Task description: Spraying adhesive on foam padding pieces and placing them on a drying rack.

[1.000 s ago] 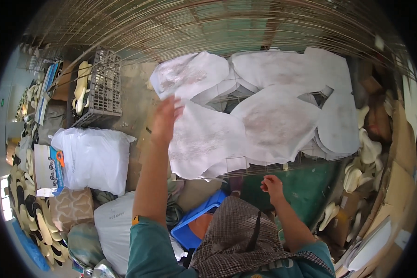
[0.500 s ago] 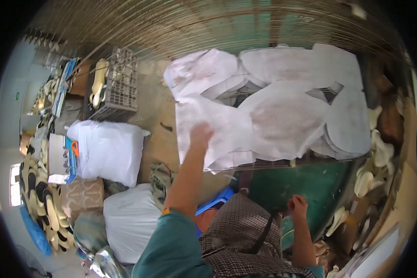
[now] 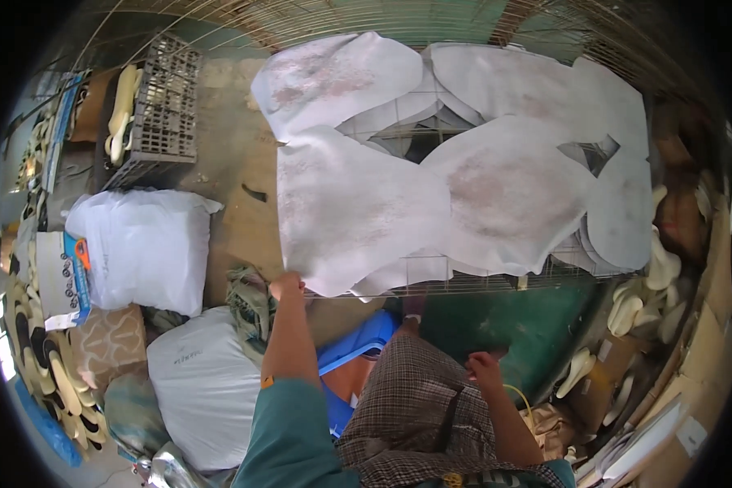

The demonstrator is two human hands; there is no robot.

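Several white, curved-edged sheets with reddish-brown smears lie overlapping on a wire mesh rack (image 3: 431, 134) in front of me. My left hand (image 3: 287, 285) is closed at the near left corner of the front left sheet (image 3: 358, 207), its fingers seeming to pinch the edge. Beside that one lies another smeared sheet (image 3: 508, 191). My right hand (image 3: 485, 368) hangs below the rack's near edge, apart from the sheets. Its fingers are curled in; whatever they may hold is too small to make out.
To the left are a stuffed white bag (image 3: 150, 244), a larger white sack (image 3: 207, 382) and a grey plastic crate (image 3: 167, 110). A blue bin (image 3: 354, 354) stands near my legs. Pale shoe-shaped pieces (image 3: 626, 309) and cardboard (image 3: 712, 325) line the right side. Thin wires cross overhead.
My left hand has moved from over the front left sheet to its near left corner. My right hand has come slightly lower and to the left. The whole view has shifted.
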